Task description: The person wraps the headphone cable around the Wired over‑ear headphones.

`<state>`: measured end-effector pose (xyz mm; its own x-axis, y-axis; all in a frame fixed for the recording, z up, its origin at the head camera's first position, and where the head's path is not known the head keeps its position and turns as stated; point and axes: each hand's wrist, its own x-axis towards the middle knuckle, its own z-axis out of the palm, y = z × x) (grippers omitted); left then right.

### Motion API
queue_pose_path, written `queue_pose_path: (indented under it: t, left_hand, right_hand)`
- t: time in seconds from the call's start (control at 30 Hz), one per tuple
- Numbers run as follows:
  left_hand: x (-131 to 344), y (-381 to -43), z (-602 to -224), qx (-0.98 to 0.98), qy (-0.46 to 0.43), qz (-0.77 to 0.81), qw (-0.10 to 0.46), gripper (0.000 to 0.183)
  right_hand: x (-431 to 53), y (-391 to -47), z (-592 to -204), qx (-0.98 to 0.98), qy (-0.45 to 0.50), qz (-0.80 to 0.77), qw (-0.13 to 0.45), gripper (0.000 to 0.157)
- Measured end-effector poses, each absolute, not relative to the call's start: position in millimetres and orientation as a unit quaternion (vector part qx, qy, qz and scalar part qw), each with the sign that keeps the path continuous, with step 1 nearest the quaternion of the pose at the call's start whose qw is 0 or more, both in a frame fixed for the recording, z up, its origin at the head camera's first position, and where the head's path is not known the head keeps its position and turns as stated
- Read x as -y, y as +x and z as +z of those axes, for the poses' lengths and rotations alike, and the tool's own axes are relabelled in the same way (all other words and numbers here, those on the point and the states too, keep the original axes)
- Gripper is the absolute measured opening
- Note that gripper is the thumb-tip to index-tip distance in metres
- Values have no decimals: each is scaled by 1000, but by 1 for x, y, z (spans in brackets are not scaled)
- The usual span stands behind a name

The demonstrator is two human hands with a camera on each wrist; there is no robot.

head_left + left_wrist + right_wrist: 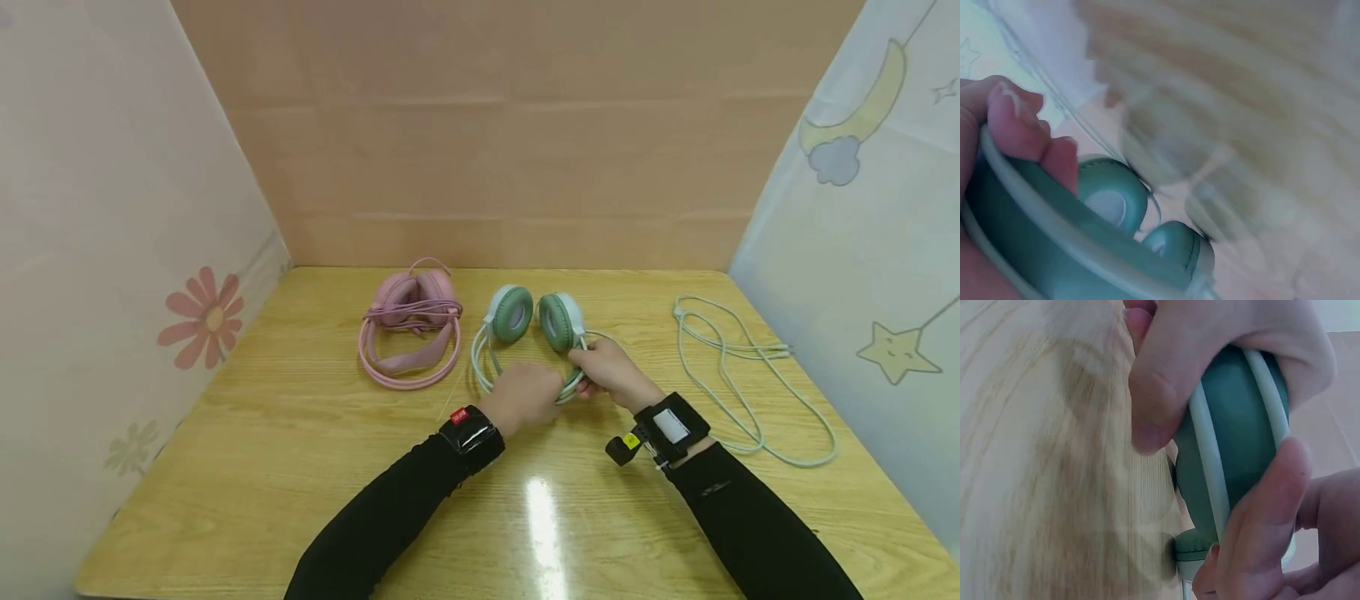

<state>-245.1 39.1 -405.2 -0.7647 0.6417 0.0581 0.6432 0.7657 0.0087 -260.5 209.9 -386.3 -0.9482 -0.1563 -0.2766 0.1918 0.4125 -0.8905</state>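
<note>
Apparent positioning of green-and-white padded headphones [556, 322] at mid-width of a yellow wooden table [247, 467] — left hand [525, 394] and right hand [609, 369] curled round the green cushioned headband [1238, 425]. The next move likely calls for coordinated grips.

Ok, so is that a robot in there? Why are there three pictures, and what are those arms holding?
No robot here! These are a person's own two hands, with black sleeves on the arms. The big picture comes from a camera worn on the head, looking forward and down. The two smaller ones come from a camera on each wrist, so things look very close and tilted.

The left hand and right hand both hold the green headphones, gripping the headband; the round ear cups point away from the person. On the wooden table, pink headphones lie to the left, and a pale cable lies in loose loops to the right.
</note>
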Motion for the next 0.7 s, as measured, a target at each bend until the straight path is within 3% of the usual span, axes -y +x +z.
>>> queue_pose_path:
  t: [0.4,0.7]
  left_hand:
    - [-25,-252,-383,926,-372,-50,37,39]
    - [-12,-252,-372,916,-355,-182,45,44]
  right_hand:
    - [-205,-256,-373,-845,0,-524,105,33]
    - [-201,-252,-357,-814,-41,-574,79,70]
